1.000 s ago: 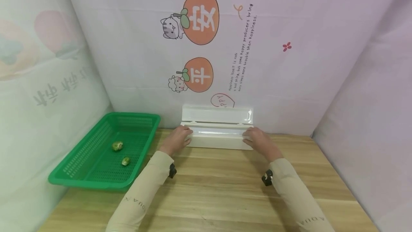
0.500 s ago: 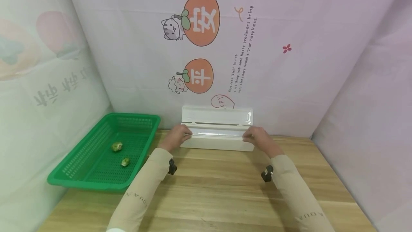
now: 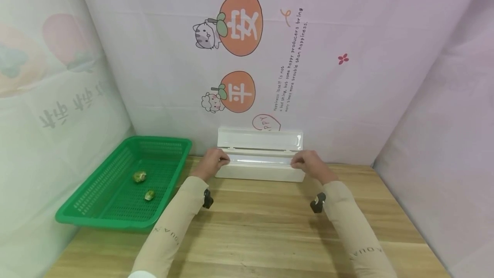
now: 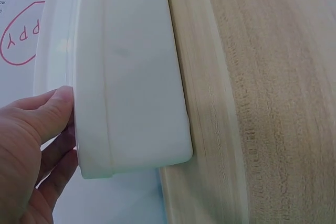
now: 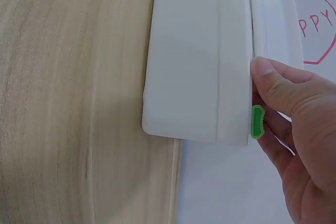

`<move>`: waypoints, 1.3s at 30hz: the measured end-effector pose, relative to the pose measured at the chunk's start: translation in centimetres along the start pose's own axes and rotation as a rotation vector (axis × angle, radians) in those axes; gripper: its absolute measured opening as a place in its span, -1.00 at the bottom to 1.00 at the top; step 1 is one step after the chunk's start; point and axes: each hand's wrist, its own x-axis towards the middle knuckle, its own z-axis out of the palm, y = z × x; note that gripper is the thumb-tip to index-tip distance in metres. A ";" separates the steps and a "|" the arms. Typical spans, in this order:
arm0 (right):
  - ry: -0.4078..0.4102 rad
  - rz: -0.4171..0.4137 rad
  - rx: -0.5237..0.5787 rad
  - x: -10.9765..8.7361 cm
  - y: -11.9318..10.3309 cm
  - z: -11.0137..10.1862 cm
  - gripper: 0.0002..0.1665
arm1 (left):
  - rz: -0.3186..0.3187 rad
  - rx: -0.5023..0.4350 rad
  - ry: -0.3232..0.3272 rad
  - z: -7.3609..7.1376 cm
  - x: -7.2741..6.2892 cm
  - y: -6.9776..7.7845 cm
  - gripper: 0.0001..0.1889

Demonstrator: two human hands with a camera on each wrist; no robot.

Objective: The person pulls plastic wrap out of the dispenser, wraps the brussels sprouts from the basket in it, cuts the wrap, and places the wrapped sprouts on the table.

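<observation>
A long white cling film dispenser (image 3: pixel 259 172) stands on the table against the back wall, its clear lid (image 3: pixel 260 140) raised behind it. Glossy cling film (image 3: pixel 259 160) stretches along the top opening. At the dispenser's left end, my left hand (image 3: pixel 211 164) pinches the film's edge between thumb and fingers. My right hand (image 3: pixel 313 166) pinches it likewise at the right end. In the left wrist view the thumb tip meets the upper edge. A small green piece (image 5: pixel 258 121) shows beside the right fingers at the dispenser's end. The film between the fingertips is largely hidden.
To the left is a green plastic basket (image 3: pixel 170 203) holding two small yellow-green vegetable pieces (image 3: pixel 140 176). Printed cloth (image 3: pixel 328 98) hangs as a wall close behind the dispenser, with more cloth at both sides. The wooden table (image 3: pixel 262 226) extends in front.
Both hands have risen slightly at the front edge and their fingertips have drawn together in a pinch. Dispenser and basket stay nearly in place.
</observation>
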 end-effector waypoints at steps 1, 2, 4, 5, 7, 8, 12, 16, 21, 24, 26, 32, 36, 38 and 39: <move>0.004 -0.003 -0.002 0.0 -0.1 0.0 -0.95 | 0.006 0.002 0.006 0.0 0.0 0.0 -0.87; 0.009 -0.006 -0.009 0.0 -0.2 0.1 -0.95 | 0.011 0.004 0.011 0.1 0.1 -0.1 -0.88; 0.018 -0.025 -0.034 0.0 -0.3 0.2 -0.94 | 0.022 0.010 0.021 0.3 0.2 -0.2 -0.89; 0.022 -0.026 -0.044 0.0 -0.4 0.3 -0.94 | 0.026 0.016 0.023 0.4 0.2 -0.3 -0.90; 0.027 -0.026 -0.059 -0.1 -0.6 0.4 -0.94 | 0.030 0.026 0.026 0.7 0.4 -0.5 -0.89; 0.028 -0.026 -0.064 -0.1 -0.6 0.5 -0.93 | 0.027 0.030 0.028 0.8 0.5 -0.6 -0.89; 0.021 -0.016 -0.058 0.0 -0.9 0.9 -0.89 | 0.005 0.029 0.034 1.2 0.6 -0.7 -0.87; 0.021 0.002 -0.070 0.0 -0.8 1.1 -0.86 | -0.008 0.034 0.040 1.1 0.4 -0.4 -0.86; 0.054 -0.025 -0.124 0.1 -0.6 1.1 -0.86 | 0.006 0.083 0.061 1.1 0.3 -0.1 -0.88; 0.067 -0.046 -0.159 0.2 -0.5 1.2 -0.84 | 0.009 0.092 0.076 1.2 0.2 0.0 -0.90; 0.070 -0.064 -0.175 0.2 -0.6 1.1 -0.86 | 0.006 0.085 0.079 1.2 0.2 0.0 -0.90; 0.050 -0.077 -0.202 0.2 -1.0 0.7 -0.86 | 0.001 0.069 0.081 0.9 0.1 0.0 -0.90; 0.021 -0.060 -0.214 0.2 -1.1 0.3 -0.86 | 0.007 0.059 0.075 0.4 -0.1 0.3 -0.90; 0.013 -0.058 -0.217 0.1 -1.3 0.1 -0.86 | 0.014 0.051 0.068 0.1 -0.3 0.5 -0.90; 0.010 -0.055 -0.214 0.1 -1.5 -0.1 -0.86 | 0.014 0.051 0.064 0.0 -0.3 0.6 -0.90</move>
